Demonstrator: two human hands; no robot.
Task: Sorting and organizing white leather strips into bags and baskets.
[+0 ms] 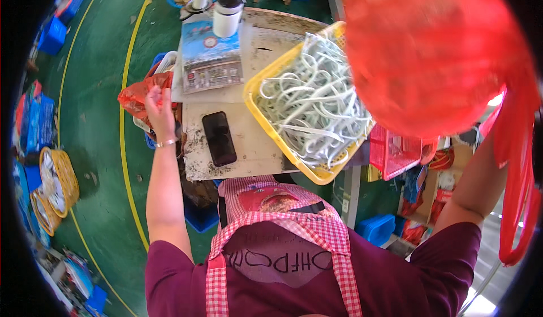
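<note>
Big red bag point(430, 51) is up in the air, close to the camera, over the worktable's right side; thin translucent plastic film, ballooned round, creased, with a long twisted strip of film trailing down at the right; right forearm point(481, 175) runs up behind it; right hand hidden by the film, so can't tell how open it is or what it grips.

Left hand point(161, 110) is raised just off the worktable's left edge; fingers partly spread, loosely bent; small red bag point(133, 99), crumpled film, lies right at the fingers; can't tell if they pinch it.

Yellow basket point(271, 139), rigid perforated plastic, sits tilted across the worktable's right edge, near corner overhanging; full of white straps point(317, 102), flat, ribbon-like, in tangled loops.

Worktable point(195, 147): pale worn board, dark grime along the near left corner; black phone point(219, 139), glossy slab, lies by that corner; printed sheet point(212, 57), flat, smooth, at the far left; white flask point(227, 17), smooth cylinder, black lid, upright on its far end.
</note>
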